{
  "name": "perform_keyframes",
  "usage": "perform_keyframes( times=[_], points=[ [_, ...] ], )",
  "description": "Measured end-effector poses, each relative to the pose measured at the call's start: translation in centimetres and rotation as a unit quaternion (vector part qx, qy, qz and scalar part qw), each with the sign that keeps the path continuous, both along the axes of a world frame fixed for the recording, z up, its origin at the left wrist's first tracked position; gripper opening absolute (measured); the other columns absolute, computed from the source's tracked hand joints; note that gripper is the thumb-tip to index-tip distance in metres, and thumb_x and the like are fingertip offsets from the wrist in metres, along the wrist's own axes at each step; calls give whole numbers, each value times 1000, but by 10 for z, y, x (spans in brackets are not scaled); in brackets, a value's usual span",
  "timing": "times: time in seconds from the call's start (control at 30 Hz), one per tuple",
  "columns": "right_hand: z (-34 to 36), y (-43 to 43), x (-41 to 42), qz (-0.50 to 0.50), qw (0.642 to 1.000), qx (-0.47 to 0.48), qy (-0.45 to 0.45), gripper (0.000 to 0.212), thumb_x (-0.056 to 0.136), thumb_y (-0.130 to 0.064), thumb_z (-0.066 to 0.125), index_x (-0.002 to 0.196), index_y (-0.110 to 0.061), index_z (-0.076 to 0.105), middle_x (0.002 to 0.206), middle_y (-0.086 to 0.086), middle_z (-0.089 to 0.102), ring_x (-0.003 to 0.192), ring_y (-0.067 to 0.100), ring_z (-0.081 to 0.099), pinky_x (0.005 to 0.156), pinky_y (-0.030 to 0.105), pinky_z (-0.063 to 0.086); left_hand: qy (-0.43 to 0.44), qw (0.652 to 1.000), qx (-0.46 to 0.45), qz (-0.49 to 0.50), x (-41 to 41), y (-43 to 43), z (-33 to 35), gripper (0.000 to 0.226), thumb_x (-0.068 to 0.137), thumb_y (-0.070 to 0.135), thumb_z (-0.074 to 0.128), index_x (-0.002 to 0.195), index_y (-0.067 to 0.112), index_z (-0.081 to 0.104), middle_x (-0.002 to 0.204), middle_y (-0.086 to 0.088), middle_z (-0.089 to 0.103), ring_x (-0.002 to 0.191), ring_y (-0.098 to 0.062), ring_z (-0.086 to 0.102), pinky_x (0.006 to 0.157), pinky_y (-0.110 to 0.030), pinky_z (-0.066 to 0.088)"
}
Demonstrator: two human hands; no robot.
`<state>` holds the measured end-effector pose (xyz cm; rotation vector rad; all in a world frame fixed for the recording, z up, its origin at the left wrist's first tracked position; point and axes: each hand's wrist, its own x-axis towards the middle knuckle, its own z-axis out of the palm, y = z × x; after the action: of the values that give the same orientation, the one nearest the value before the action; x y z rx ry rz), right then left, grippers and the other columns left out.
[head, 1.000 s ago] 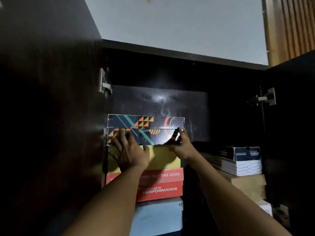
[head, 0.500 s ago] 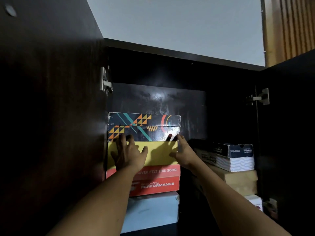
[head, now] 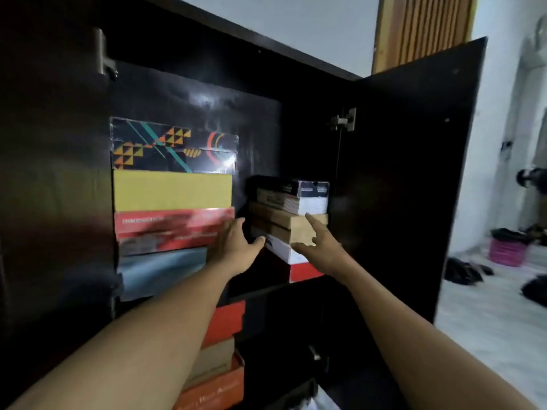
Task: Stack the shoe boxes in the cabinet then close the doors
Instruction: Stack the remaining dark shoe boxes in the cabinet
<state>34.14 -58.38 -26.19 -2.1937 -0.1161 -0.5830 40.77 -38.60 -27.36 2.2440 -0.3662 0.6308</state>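
Centre frame: left hand (head: 236,245), right hand (head: 324,242), both spread wide, empty, at skewed tan cardboard shoe box (head: 296,222); uneven push risks toppling it.

The dark cabinet shelf (head: 266,289) bears two stacks directly on its board: a pale blue box (head: 162,270) lowest on the left, a red box (head: 305,272) lowest on the right, with a gap between them.

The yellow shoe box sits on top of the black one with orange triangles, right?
Not quite. The head view shows the yellow shoe box sitting under the black box with orange triangles, not on top of it.
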Motion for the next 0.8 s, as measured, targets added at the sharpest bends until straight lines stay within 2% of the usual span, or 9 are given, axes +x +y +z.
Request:
perform_keyframes(
  times=[0.07, 0.13, 0.2, 0.33, 0.47, 0.6, 0.7, 0.73, 0.8],
  points=[
    [-38, -24, -33, -39, 999, -4, 17, 86, 87, -26, 74, 157, -22, 23, 153, -8, 33, 139, 13, 39, 112, 29, 36, 18, 999, 23, -40, -27, -22, -22, 64, 83, 52, 67, 136, 21, 51, 141, -4, 49, 130, -27, 50, 104, -39, 45],
    [-87, -46, -73, -85, 995, -4, 60, 88, 86, -28, 75, 158, -20, 23, 159, 4, 31, 145, 22, 35, 117, 37, 35, 57, 993, 45, -90, -56, -46, -55, 62, 83, 50, 68, 136, 20, 52, 140, -4, 49, 129, -26, 51, 102, -36, 45],
    [-143, -66, -121, -124, 985, 8, 120, 87, 89, -29, 73, 158, -20, 21, 162, 5, 25, 146, 24, 31, 118, 41, 33, 100, 982, 76, -139, -83, -68, -100, 64, 83, 51, 68, 138, 22, 50, 142, -2, 49, 128, -24, 52, 102, -34, 44],
    [-251, -95, -221, -213, 955, 28, 203, 90, 84, -41, 73, 157, -21, 25, 161, 1, 29, 147, 22, 31, 117, 40, 35, 190, 945, 132, -229, -139, -108, -192, 75, 85, 51, 67, 148, 22, 39, 153, 0, 37, 132, -22, 49, 103, -33, 43],
    [-332, -97, -313, -271, 916, -11, 294, 77, 93, -30, 67, 156, -14, 26, 163, 6, 24, 150, 20, 23, 120, 30, 21, 239, 897, 216, -302, -192, -134, -270, 76, 86, 49, 66, 151, 23, 34, 157, 2, 30, 138, -21, 42, 108, -36, 40],
    [-391, -81, -378, -297, 892, 18, 340, 71, 95, -30, 61, 156, -17, 27, 163, 2, 24, 149, 17, 27, 116, 23, 21, 282, 847, 279, -353, -229, -149, -332, 79, 86, 52, 64, 151, 21, 33, 158, 2, 29, 140, -20, 39, 110, -38, 38],
    [-419, -66, -416, -321, 877, -3, 358, 68, 88, -47, 60, 148, -28, 34, 155, -6, 34, 141, 15, 38, 115, 40, 33, 270, 809, 354, -384, -249, -164, -359, 79, 85, 54, 64, 150, 21, 33, 158, 1, 29, 141, -21, 36, 110, -41, 38],
    [-425, -61, -427, -316, 869, -34, 380, 69, 84, -55, 61, 144, -32, 36, 150, -9, 37, 139, 15, 39, 113, 46, 33, 266, 798, 369, -395, -254, -169, -365, 77, 85, 53, 65, 149, 22, 35, 156, 1, 31, 140, -22, 37, 109, -41, 38],
    [-435, -53, -444, -303, 854, -91, 414, 72, 78, -66, 61, 139, -36, 38, 143, -12, 39, 136, 14, 38, 111, 50, 29, 270, 780, 386, -412, -263, -178, -379, 79, 84, 51, 67, 149, 22, 35, 155, -1, 31, 140, -23, 37, 110, -42, 37]
  ],
)
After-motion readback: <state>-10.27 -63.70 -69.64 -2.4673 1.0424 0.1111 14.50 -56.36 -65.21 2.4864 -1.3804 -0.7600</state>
